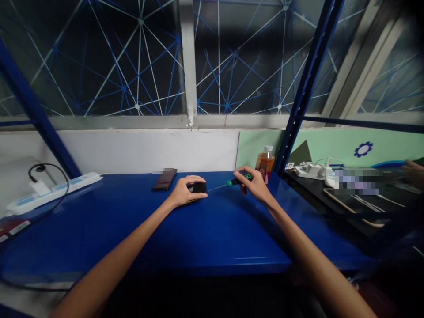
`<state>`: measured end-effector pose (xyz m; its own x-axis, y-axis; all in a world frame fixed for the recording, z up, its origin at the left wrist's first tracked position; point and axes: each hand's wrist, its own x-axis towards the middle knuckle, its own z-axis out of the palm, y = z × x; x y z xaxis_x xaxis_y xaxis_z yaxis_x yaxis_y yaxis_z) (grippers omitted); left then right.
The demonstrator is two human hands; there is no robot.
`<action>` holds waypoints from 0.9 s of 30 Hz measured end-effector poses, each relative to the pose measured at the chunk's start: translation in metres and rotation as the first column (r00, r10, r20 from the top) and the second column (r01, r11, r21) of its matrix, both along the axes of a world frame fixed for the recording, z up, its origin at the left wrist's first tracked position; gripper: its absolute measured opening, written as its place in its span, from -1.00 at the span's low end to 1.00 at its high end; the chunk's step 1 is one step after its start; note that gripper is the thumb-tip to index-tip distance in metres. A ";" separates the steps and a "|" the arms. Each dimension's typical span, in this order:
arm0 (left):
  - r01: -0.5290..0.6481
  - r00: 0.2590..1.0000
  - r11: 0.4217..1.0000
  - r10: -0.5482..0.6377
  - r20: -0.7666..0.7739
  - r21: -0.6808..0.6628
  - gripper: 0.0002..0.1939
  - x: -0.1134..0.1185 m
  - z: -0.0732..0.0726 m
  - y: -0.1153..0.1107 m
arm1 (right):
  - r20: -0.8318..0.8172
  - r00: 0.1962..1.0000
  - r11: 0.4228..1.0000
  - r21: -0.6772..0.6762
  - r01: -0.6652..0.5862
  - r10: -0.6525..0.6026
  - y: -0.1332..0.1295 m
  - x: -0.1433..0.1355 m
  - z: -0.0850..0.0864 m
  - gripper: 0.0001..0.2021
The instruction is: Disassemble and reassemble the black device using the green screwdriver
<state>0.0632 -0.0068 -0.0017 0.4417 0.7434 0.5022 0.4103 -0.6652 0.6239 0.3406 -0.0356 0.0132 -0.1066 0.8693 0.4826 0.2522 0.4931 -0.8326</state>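
Observation:
My left hand is closed around a small black box-shaped device on the blue table, with a bit of yellow along its lower edge. What kind of device it is I cannot make out. In my right hand is a screwdriver with a green and black handle, gripped by the fingers. Its thin metal shaft points left, and the tip is at or very close to the right end of the black device; whether they touch I cannot tell.
A dark phone lies left of my hands. Behind my right hand stands a drink bottle. A white power strip with a plugged-in black cable runs along the left side. Blue shelf posts flank the table. At far right, another person's hand shows.

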 end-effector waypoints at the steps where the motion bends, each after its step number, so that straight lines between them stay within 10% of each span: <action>1: -0.008 1.000 1.000 0.008 -0.002 -0.002 -0.56 0.000 0.000 0.000 | 0.009 1.000 1.000 -0.012 -0.002 0.002 0.000 0.001 0.000 -0.71; 7: -0.031 0.999 1.000 0.030 -0.014 -0.008 -0.57 0.000 -0.001 0.000 | -0.082 0.986 0.985 -0.080 -0.152 0.146 0.003 0.005 -0.001 -0.62; 16: -0.033 0.999 0.999 0.033 -0.011 -0.012 -0.55 0.001 -0.002 -0.001 | 0.077 0.994 0.997 0.012 0.079 -0.079 -0.001 -0.001 0.000 -0.67; 27: -0.031 0.999 0.999 0.030 -0.015 -0.042 -0.52 0.000 0.000 -0.001 | -0.046 0.999 0.999 -0.041 -0.006 0.004 -0.002 -0.004 0.000 -0.58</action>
<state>0.0628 -0.0076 -0.0013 0.4253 0.7772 0.4637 0.4391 -0.6252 0.6452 0.3371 -0.0375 0.0132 -0.0895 0.8880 0.4511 0.2107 0.4596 -0.8628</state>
